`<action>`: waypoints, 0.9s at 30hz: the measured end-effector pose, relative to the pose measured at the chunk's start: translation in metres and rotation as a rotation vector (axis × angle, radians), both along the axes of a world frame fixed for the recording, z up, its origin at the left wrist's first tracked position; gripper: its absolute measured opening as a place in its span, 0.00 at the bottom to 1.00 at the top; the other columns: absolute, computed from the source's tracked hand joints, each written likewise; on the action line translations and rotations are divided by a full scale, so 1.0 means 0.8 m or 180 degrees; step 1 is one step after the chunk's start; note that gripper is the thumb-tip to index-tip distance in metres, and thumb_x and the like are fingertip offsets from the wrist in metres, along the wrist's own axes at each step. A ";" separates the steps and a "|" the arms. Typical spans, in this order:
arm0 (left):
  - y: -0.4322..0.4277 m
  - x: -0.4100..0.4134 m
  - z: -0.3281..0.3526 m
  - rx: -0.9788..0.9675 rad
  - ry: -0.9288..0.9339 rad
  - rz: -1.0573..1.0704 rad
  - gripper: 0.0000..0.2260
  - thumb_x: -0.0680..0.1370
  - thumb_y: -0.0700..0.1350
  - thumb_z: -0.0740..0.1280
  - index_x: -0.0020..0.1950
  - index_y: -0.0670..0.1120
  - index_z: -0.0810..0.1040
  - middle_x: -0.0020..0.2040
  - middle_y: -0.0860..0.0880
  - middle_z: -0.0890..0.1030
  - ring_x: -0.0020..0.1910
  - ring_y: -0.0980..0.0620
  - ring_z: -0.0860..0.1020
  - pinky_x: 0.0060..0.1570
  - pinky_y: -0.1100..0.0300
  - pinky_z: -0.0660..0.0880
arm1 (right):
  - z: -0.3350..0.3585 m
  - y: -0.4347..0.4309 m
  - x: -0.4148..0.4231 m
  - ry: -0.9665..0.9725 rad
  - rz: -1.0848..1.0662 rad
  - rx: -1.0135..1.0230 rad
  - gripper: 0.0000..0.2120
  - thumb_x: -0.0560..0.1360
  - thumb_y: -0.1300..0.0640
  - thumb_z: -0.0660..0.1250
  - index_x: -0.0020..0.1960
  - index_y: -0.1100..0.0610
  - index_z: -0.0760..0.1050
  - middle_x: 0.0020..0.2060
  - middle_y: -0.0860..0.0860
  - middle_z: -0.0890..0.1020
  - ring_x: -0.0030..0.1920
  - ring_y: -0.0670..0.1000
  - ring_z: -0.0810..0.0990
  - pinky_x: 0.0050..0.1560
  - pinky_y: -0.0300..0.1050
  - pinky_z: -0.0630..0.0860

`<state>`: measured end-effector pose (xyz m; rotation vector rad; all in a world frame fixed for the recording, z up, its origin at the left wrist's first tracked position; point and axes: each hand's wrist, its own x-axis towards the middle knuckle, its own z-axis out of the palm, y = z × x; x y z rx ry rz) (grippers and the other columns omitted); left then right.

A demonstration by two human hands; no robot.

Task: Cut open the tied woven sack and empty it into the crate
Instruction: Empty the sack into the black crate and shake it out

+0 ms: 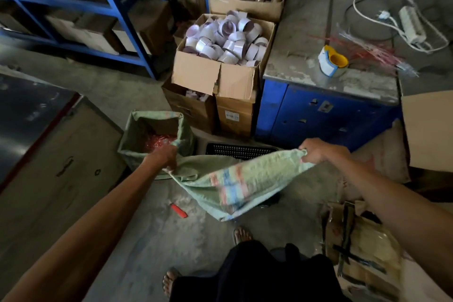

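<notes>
Now both hands grip the green woven sack point(235, 179), which hangs limp and stretched between them above the floor: the left hand point(166, 155) clenches its edge at about ten o'clock, the right hand point(318, 152) pinches the opposite corner at two o'clock. Just behind the sack, toward twelve o'clock, sits the black perforated crate point(239, 151). A red cutter point(179, 211) lies on the concrete at seven o'clock from the sack.

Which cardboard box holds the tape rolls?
The open box stacked mid-frame, left of the blue cabinet; heaped with white rolls. The box behind it holds brown tubes.
</notes>
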<state>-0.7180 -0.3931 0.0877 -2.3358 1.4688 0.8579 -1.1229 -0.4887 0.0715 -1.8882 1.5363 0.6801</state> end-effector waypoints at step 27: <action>-0.005 -0.022 0.121 -0.2730 0.2996 0.1792 0.09 0.83 0.47 0.65 0.53 0.45 0.84 0.45 0.48 0.84 0.45 0.52 0.82 0.48 0.59 0.79 | 0.120 0.013 -0.005 -0.2005 -0.1236 -0.3517 0.15 0.77 0.55 0.64 0.40 0.68 0.77 0.36 0.64 0.81 0.38 0.62 0.79 0.37 0.44 0.62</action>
